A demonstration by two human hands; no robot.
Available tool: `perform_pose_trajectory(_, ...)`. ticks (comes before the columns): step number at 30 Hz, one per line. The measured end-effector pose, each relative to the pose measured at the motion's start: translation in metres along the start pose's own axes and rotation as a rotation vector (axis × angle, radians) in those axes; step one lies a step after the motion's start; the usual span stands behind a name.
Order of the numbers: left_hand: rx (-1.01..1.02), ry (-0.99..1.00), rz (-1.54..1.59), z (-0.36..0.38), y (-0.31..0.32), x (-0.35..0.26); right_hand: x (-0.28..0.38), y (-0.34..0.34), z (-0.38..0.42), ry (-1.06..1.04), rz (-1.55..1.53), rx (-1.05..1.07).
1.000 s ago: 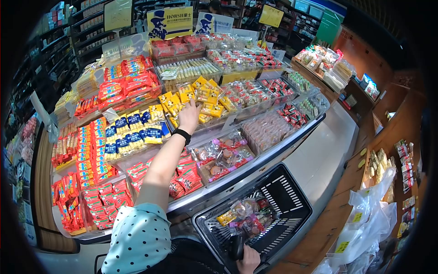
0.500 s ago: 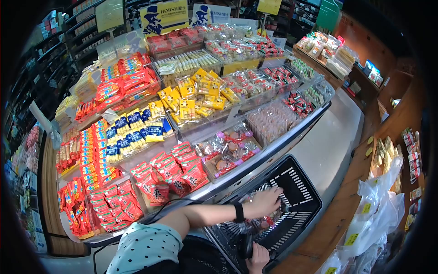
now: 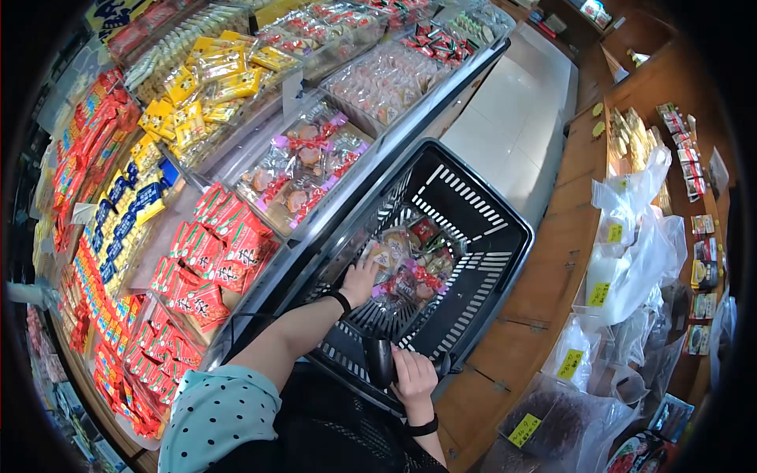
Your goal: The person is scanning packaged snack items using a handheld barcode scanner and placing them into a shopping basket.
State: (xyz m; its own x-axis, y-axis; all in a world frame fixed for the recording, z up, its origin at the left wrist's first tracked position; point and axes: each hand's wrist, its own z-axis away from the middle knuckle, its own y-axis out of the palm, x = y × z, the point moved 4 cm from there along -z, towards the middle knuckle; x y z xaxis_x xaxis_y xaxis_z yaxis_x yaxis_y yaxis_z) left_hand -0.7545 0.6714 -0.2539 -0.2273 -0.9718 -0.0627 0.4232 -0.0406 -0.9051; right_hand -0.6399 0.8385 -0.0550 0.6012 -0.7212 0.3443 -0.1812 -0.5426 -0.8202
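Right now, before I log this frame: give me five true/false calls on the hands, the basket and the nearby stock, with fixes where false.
1. The left hand is inside the black slatted plastic basket, at the clear-wrapped packs with red and pink parts. True.
2. The right hand is on those packs too. False: it grips the black rounded basket handle.
3. Each wrist wears a dark band. True.
4. In the picture, the basket is left of the shiny red packets with white lettering. False: it is to their right.
5. The left arm's short fabric sleeve is plain red. False: it is mint green with black dots.
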Motion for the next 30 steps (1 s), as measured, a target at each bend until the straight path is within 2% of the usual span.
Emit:
perform_pose_trajectory(1, -0.019, -0.080, 0.092, -0.001, -0.003, 0.001, -0.001, -0.001, 0.000, 0.005, 0.001, 0.007)
perform_pose_trajectory(5, -0.154, -0.091, 0.097, 0.001, -0.002, 0.003, -0.002, 0.000, -0.003, 0.009, -0.008, 0.063)
perform_pose_trajectory(7, 0.085, -0.054, -0.069, 0.001, 0.007, 0.002, 0.000, -0.001, -0.004, 0.007, -0.008, 0.060)
perform_pose_trajectory(11, 0.022, -0.151, -0.250, -0.009, 0.041, -0.008, 0.001, 0.002, -0.002, 0.001, 0.005, 0.087)
perform_pose_trajectory(13, 0.239, -0.115, -0.507, -0.007, 0.040, -0.015, 0.001, 0.003, -0.002, -0.001, 0.026, 0.081)
perform_pose_trajectory(14, 0.227, -0.109, -0.505, -0.008, 0.035, -0.017, 0.001, 0.004, -0.003, 0.002, 0.025, 0.083)
perform_pose_trajectory(16, 0.412, -0.140, -0.567, -0.014, 0.051, -0.016, 0.001, 0.005, -0.004, 0.004, 0.038, 0.084)
perform_pose_trajectory(18, 0.319, -0.066, -0.532, -0.022, 0.059, -0.013, 0.001, 0.008, -0.001, 0.005, 0.027, 0.101)
perform_pose_trajectory(20, 0.630, 0.009, -0.580, -0.019, 0.062, -0.010, 0.002, 0.008, 0.001, 0.000, 0.055, 0.110)
perform_pose_trajectory(21, 0.541, -0.010, -0.515, -0.028, 0.081, -0.006, 0.003, 0.008, 0.001, 0.003, 0.058, 0.119)
perform_pose_trajectory(22, 0.531, -0.005, -0.516, -0.033, 0.082, -0.008, 0.003, 0.009, 0.001, 0.008, 0.060, 0.127)
perform_pose_trajectory(24, 0.555, -0.114, -0.496, -0.041, 0.080, -0.004, 0.000, 0.013, 0.004, 0.001, 0.071, 0.117)
perform_pose_trajectory(25, 0.308, -0.045, -0.247, -0.021, 0.014, -0.011, 0.000, 0.013, 0.004, -0.007, 0.072, 0.114)
perform_pose_trajectory(26, 0.299, -0.037, -0.248, -0.010, -0.027, -0.006, 0.001, 0.011, 0.003, -0.006, 0.083, 0.109)
perform_pose_trajectory(28, 0.222, 0.355, -0.035, -0.004, -0.082, -0.012, 0.003, 0.007, 0.000, -0.003, 0.066, 0.097)
perform_pose_trajectory(29, 0.211, 0.364, -0.039, -0.007, -0.091, -0.009, 0.003, 0.005, 0.000, -0.002, 0.078, 0.090)
perform_pose_trajectory(30, 0.045, 0.434, 0.262, -0.009, -0.105, -0.007, 0.002, 0.002, 0.001, 0.010, 0.065, 0.013)
